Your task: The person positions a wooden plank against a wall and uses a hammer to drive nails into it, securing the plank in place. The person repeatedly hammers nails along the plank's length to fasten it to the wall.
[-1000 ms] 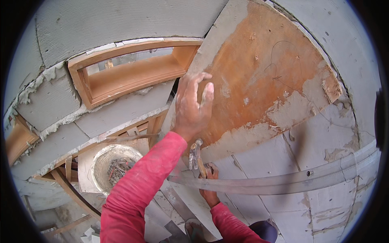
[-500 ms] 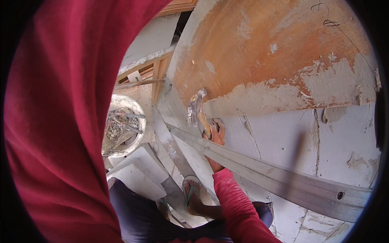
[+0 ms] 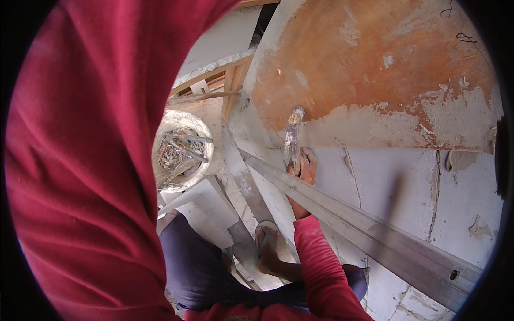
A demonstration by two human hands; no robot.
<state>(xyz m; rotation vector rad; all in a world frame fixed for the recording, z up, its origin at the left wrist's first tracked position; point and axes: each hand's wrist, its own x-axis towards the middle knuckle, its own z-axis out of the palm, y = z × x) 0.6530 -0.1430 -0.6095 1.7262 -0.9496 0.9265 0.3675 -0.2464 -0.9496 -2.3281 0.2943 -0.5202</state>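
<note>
We grip the hammer (image 3: pixel 292 134) in our right fingers (image 3: pixel 309 155), its metal head just beyond them, our left fingers unseen, their state we cannot tell

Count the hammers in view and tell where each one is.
1: the hammer gripped in the right hand, head upward in the picture. Others could be hidden in the cluttered bucket or behind the big red sleeve.

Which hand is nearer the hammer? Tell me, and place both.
Right. The right hand grips the hammer by its handle. The left hand is out of view; its red sleeve runs off the top edge, left of the hammer.
</note>
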